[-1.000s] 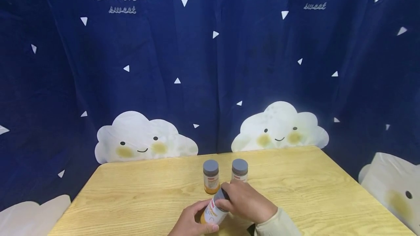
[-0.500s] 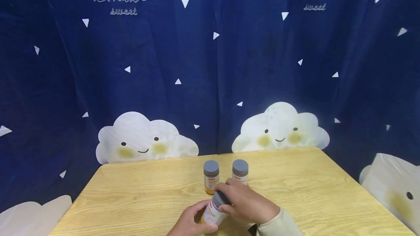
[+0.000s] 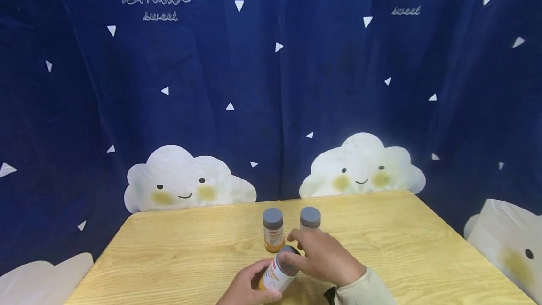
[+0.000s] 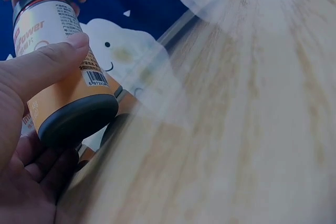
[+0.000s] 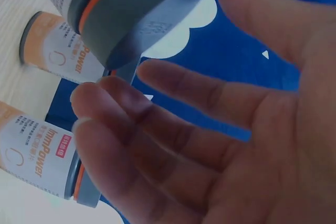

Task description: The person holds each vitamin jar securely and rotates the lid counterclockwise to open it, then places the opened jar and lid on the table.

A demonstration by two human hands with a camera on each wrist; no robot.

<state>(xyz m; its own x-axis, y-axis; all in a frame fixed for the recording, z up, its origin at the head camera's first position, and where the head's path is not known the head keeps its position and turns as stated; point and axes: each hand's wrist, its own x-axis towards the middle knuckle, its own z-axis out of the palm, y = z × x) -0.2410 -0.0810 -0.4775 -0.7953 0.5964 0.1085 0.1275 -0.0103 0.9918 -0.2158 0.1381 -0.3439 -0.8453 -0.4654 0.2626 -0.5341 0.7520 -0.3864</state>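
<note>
Right hand (image 3: 328,257) hiding lower part of far right bottle (image 3: 310,217)

In the head view, the right thumb (image 3: 293,259) is also masking part of the held bottle's (image 3: 274,276) lid (image 3: 290,249). The left hand (image 3: 249,286) is being cut by the lower edge, as is the table (image 3: 186,248). Beside the sleeve (image 3: 365,291), a black object (image 3: 329,294) is showing too little to identify. In the left wrist view, the left thumb (image 4: 58,56) is covering part of the label (image 4: 39,27). In the right wrist view, the top edge is cropping the held bottle, and its lid marking (image 5: 152,27) is looking too faint to read.
</note>
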